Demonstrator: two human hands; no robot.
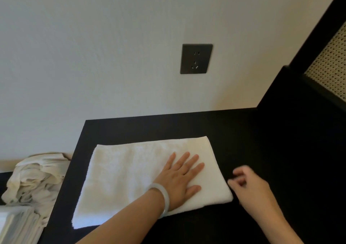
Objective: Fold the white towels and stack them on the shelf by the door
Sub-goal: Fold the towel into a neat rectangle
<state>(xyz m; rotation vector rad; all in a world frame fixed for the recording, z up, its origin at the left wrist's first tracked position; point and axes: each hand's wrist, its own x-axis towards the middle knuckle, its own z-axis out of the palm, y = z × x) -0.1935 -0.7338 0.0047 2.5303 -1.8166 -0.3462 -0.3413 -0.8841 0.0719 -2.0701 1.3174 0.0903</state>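
Observation:
A folded white towel [127,174] lies flat on a black tabletop [262,140]. My left hand [180,176], with a pale bangle on the wrist, presses flat on the towel's right half, fingers straight and spread. My right hand [247,184] hovers just right of the towel's right edge over the black surface, its fingers loosely curled and holding nothing; it looks blurred.
A heap of crumpled white towels [35,176] sits lower at the left, beside the table's left edge, with a stack of white folded cloth [16,225] below it. A dark wall socket [196,58] is above the table. A black frame with a cane panel [329,56] stands at right.

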